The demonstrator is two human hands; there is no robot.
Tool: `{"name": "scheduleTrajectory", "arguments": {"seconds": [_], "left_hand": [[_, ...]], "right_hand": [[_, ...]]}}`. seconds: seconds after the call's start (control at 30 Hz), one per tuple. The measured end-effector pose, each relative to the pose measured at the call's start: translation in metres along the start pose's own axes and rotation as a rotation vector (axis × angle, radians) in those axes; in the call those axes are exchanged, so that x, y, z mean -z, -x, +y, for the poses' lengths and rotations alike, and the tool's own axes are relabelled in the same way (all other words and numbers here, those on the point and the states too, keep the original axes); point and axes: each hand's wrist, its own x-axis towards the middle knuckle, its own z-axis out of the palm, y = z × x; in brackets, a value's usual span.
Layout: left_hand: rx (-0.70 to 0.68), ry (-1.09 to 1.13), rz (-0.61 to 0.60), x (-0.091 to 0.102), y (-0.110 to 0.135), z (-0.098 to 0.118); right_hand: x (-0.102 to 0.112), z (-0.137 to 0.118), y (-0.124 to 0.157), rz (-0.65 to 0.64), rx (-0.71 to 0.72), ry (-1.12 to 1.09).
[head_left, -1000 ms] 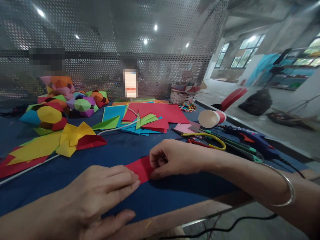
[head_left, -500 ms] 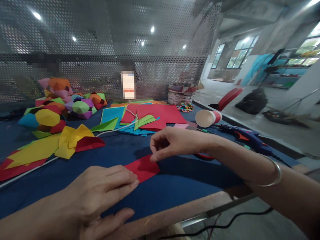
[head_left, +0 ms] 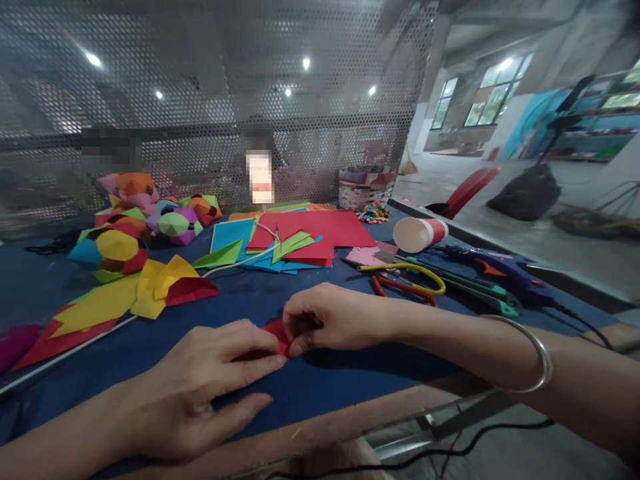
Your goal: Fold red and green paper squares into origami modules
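Note:
A small piece of red paper [head_left: 277, 329] lies on the blue tabletop, mostly covered by my hands. My left hand [head_left: 207, 377] rests with its fingers stretched over the paper's left part, and its thumb is apart on the table. At the paper's right end, my right hand [head_left: 335, 317] has thumb and fingers pinched on the edge, which appears bent over toward my left fingertips. A silver bangle [head_left: 541, 363] circles my right wrist.
Coloured paper sheets [head_left: 320, 227] and folded paper balls [head_left: 173, 223] lie farther back. To the right are scissors [head_left: 440, 283], a paper cup [head_left: 420, 233] on its side and a glue gun [head_left: 500, 267]. A white cable [head_left: 113, 327] crosses the left side.
My right hand has moved left and toward me, bringing the paper's right end over toward my left fingers. Less red paper shows. The scissors are now uncovered.

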Motion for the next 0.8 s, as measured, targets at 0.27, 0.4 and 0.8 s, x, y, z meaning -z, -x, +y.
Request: {"name": "scheduleTrajectory", "arguments": {"seconds": [0.27, 0.4, 0.8], "left_hand": [[0.047, -0.118, -0.031, 0.017, 0.021, 0.015], [0.058, -0.137, -0.041, 0.022, 0.032, 0.017], [0.171, -0.304, 0.055, 0.011, 0.073, 0.026]], "right_hand": [[0.000, 0.000, 0.000, 0.002, -0.002, -0.007], [0.001, -0.001, 0.001, -0.002, -0.007, -0.007], [0.000, 0.002, 0.000, 0.021, 0.016, 0.017]]}}
